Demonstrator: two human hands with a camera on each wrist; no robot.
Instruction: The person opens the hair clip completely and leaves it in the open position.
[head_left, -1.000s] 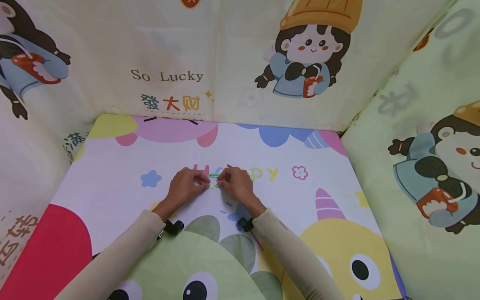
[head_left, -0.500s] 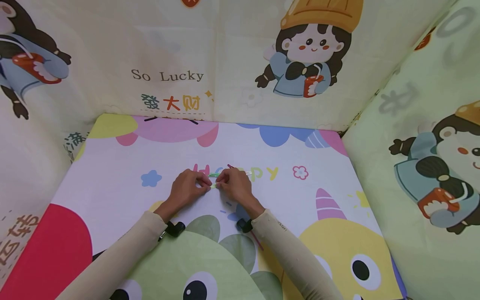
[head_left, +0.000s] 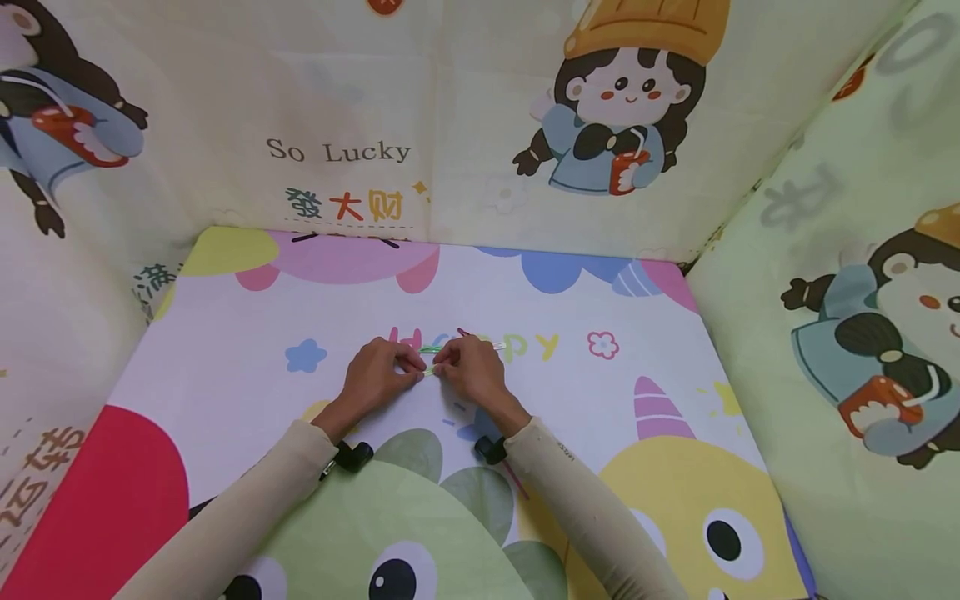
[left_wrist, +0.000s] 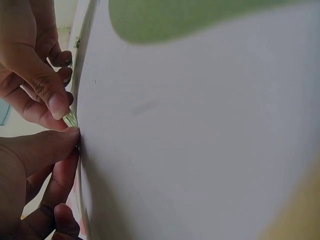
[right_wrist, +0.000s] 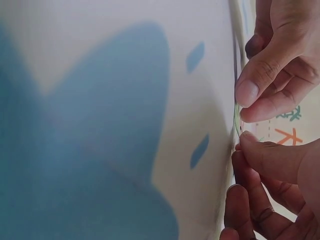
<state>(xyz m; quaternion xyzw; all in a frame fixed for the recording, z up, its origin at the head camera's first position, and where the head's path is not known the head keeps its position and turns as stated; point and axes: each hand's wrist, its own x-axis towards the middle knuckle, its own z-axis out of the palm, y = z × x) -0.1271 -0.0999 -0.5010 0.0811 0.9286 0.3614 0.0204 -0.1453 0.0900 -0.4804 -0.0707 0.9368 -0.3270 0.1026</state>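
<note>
Between my two hands is a thin, pale green strip (head_left: pixel 429 372); its exact kind is too small to tell. My left hand (head_left: pixel 377 373) pinches it between thumb and index finger. The fingertips of my right hand (head_left: pixel 474 367) pinch it from the other side, close to the left ones. In the left wrist view, a short bit of the green strip (left_wrist: pixel 70 119) shows between the fingertips, low over the table. Green strands of the strip (right_wrist: pixel 237 117) also show in the right wrist view. Just beyond the fingers lies another green strip (head_left: pixel 431 350).
A dark red thin piece (head_left: pixel 464 332) and a white piece (head_left: pixel 498 345) lie behind my right hand, partly hidden. Another thin dark red stick (head_left: pixel 516 480) lies beside my right wrist. The printed tabletop (head_left: pixel 232 350) meets a cloth wall (head_left: pixel 465 208) at the back.
My left hand has moved slightly right, so the fingertips are closer together and less of the pale green strip shows between them. Both hands still pinch it.
</note>
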